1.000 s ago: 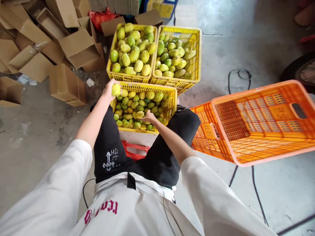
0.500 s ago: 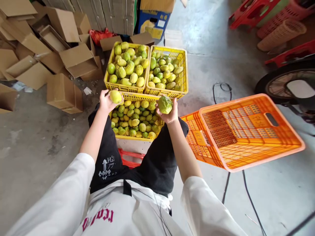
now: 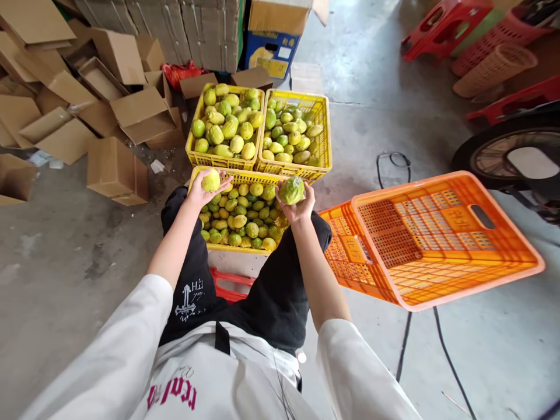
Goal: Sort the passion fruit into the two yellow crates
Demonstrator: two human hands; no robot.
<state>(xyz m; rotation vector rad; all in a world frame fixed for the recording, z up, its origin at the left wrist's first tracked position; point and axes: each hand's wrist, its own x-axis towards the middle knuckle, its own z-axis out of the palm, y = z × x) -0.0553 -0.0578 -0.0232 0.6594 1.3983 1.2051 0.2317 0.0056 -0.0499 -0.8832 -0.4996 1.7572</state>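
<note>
My left hand (image 3: 200,191) is turned palm up with a yellow lemon (image 3: 210,180) resting in it, the fingers stretched out to the right. A larger, green, bumpy lemon (image 3: 291,191) sits in my right hand (image 3: 303,209), with fingers and thumb around its sides. Both hands are above a yellow crate (image 3: 238,247) between my knees, filled with yellow and green lemons (image 3: 240,221). Beyond it, two more yellow crates stand side by side: the left crate (image 3: 205,160) is heaped with lemons, and the right crate (image 3: 324,134) holds a lower load.
An orange crate (image 3: 464,286) lies tilted at my right, its opening toward me. Cardboard boxes (image 3: 111,169) are piled at the left. Black cable (image 3: 450,356) runs over the floor. A wheel (image 3: 485,149) and red stools (image 3: 441,29) are at the far right.
My left hand has moved slightly right and opened its fingers beneath the yellow lemon. My right hand has turned the green lemon a little. The view has shifted slightly.
</note>
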